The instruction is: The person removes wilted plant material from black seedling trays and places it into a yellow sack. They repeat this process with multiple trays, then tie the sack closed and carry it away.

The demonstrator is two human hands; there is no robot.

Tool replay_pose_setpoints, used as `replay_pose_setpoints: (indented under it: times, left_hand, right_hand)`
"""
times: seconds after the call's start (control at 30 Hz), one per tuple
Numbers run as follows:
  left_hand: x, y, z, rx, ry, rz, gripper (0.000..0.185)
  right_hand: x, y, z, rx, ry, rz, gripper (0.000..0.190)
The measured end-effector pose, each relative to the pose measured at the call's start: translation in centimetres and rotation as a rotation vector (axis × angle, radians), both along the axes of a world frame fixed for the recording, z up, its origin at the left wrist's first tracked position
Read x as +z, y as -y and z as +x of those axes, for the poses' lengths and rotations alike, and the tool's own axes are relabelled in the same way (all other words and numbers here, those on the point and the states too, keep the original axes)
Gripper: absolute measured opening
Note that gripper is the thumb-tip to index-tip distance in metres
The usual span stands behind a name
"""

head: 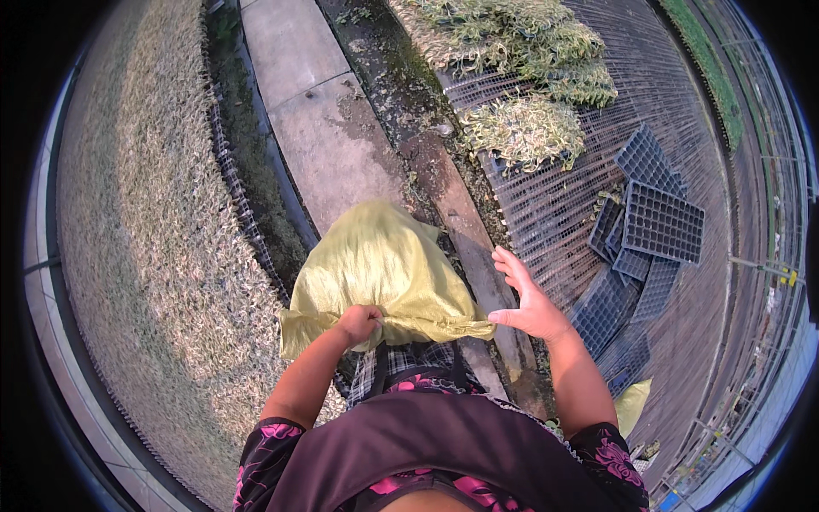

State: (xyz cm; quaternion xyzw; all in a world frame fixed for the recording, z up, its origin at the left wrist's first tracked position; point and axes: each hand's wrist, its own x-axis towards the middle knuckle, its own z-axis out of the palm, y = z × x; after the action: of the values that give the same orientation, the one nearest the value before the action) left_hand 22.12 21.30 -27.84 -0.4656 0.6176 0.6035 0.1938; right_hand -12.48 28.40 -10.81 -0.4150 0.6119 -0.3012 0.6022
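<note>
A bulging yellow woven sack (377,262) stands right in front of my body on the concrete walkway. My left hand (360,324) is closed around its gathered upper edge, near the middle. At the sack's right corner is my right hand (528,304), its fingers spread and pointing away from me. The thumb lies close to the sack's edge; whether it touches cannot be made out. Nothing is gripped in that hand. What fills the sack is hidden.
Several black plastic seedling trays (662,221) lie in a loose heap on the slatted bench (544,211) at right. Trays of withered seedlings (524,131) sit farther up. Dry seedlings (166,224) cover the left bench. The concrete walkway (313,128) runs ahead, and another yellow sack (632,406) shows at lower right.
</note>
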Motion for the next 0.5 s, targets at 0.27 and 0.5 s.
replay_pose_setpoints:
  times: [0.27, 0.5]
  left_hand:
    - [-2.9, -1.2, 0.7, -0.026, -0.005, 0.027, 0.016]
    - [-7.6, -1.6, 3.0, -0.034, -0.104, 0.072, 0.030]
  right_hand:
    - [-7.1, -1.0, 5.2, 0.634, -0.838, -0.281, 0.072]
    - [-11.6, 2.5, 13.2, 0.842, -0.405, -0.463, 0.048]
